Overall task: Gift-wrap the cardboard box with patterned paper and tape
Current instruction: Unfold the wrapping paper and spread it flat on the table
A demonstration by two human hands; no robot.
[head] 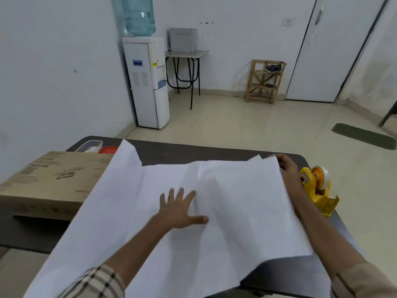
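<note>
Head view: cardboard box (pixel 49 179) sits far left on the table (pixel 193 151), with the paper (pixel 236 201) lapping its edge. The sheet is thin and floppy and likely creases easily, so grip it at corners. Left hand (pixel 180 209) spread flat mid-sheet; right hand (pixel 286 166) pinches the far right corner. Tape dispenser (pixel 318 190) just beside.
</note>
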